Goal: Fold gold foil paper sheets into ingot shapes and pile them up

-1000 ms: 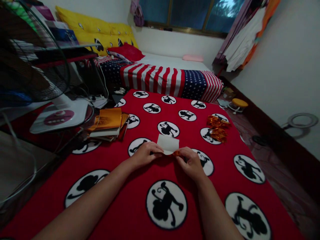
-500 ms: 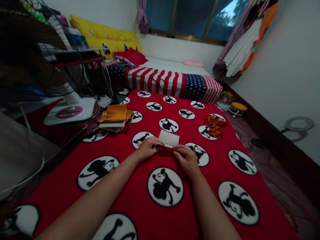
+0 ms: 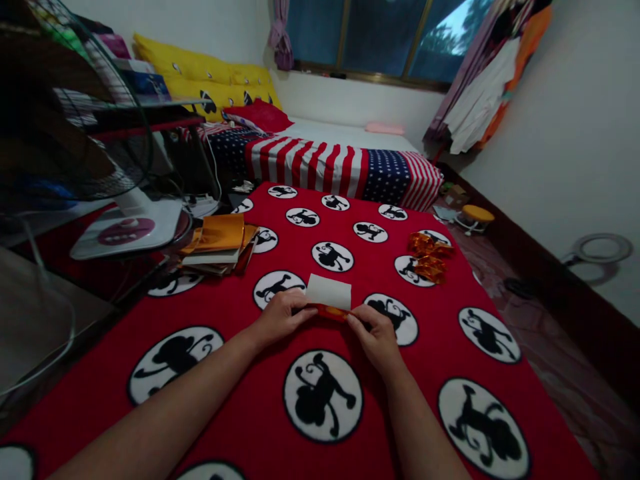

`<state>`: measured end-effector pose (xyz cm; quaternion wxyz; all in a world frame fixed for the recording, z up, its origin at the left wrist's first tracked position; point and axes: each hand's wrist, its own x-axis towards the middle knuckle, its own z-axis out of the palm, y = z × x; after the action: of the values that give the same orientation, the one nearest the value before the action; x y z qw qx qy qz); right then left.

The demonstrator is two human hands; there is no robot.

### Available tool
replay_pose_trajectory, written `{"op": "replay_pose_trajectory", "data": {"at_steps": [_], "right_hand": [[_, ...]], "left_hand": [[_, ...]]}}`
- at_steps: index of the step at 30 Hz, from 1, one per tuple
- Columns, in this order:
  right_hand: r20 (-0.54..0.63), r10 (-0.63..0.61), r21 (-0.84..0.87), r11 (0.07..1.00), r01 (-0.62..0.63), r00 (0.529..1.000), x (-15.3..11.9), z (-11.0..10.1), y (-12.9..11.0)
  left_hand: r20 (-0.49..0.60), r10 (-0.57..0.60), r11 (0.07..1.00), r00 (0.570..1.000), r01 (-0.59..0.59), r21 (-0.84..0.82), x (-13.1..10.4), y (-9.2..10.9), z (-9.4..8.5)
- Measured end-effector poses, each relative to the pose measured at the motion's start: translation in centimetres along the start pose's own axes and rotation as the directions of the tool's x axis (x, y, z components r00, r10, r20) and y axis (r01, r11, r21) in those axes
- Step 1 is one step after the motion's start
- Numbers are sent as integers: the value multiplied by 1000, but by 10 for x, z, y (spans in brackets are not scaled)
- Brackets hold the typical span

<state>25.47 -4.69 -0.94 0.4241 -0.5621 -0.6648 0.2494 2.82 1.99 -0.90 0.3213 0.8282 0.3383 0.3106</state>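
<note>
A small sheet of paper (image 3: 329, 291), pale on its far part, has its near edge folded up into a shiny orange-red strip. My left hand (image 3: 284, 313) pinches the left end of that strip between thumb and fingers. At the right end, my right hand (image 3: 373, 331) grips it the same way. Both hands rest low over the red cloth (image 3: 240, 407) printed with black monkeys in white circles. To the right lie several folded shiny orange paper pieces (image 3: 429, 256).
A stack of orange and pale sheets (image 3: 225, 239) lies at the cloth's left edge. Beyond it stands a fan with a white base (image 3: 127, 230). A bed with a striped, starred cover (image 3: 310, 163) is at the back. A yellow-topped stool (image 3: 477, 214) stands on the floor at right.
The near fold now shows more of its orange-red face toward me, with both hands still at its ends. The view has shifted slightly.
</note>
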Motion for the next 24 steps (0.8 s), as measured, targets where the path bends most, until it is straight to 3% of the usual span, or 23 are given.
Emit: {"op": "replay_pose_trajectory", "data": {"at_steps": [9,17,24], "right_hand": [[-126,194,-232,948,-219,973,0,14,-5],[-186,198,-304,920,-248,962,1,20,-9],[-176,226,-324,906,-274,958,1,21,-8]], "left_hand": [[-235,-197,970,952,224,96,-5,4,7],[-213,-269,932,939,310,190,-6,7,6],[-168,-247,881,954,294,370,-5,14,3]]}}
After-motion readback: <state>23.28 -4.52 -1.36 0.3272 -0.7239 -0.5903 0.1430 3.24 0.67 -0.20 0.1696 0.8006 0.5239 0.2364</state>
